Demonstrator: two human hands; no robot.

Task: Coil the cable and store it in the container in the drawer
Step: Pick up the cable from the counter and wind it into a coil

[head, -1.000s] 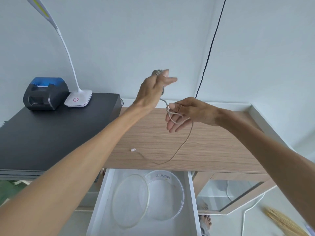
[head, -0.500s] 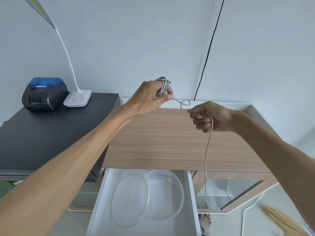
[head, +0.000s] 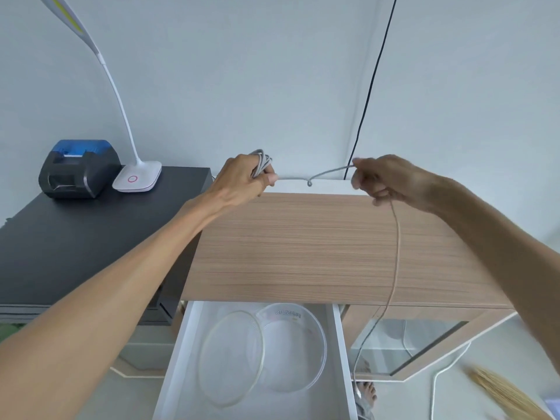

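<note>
My left hand (head: 244, 178) is closed around a small bundle of coiled grey cable (head: 262, 161) above the back of the wooden desk. From it the cable runs right through a small kink (head: 309, 183) to my right hand (head: 386, 181), which pinches it. The loose tail (head: 395, 253) hangs down from my right hand, over the desk's front edge, past the drawer's right side. Below, the white drawer (head: 344, 353) stands open with a clear round container (head: 298, 347) inside and its clear lid (head: 231, 359) leaning beside it on the left.
A wooden desk top (head: 318, 247) lies under both hands. To the left a black table (head: 75, 237) carries a small black-and-blue printer (head: 79, 168) and a white gooseneck lamp (head: 138, 177). A black wire (head: 371, 83) runs down the wall. A broom (head: 503, 392) lies on the floor at right.
My hands have drawn apart: the right hand moved right and slightly up, stretching the cable between them nearly taut. The loop beside my left hand has tightened to a small kink.
</note>
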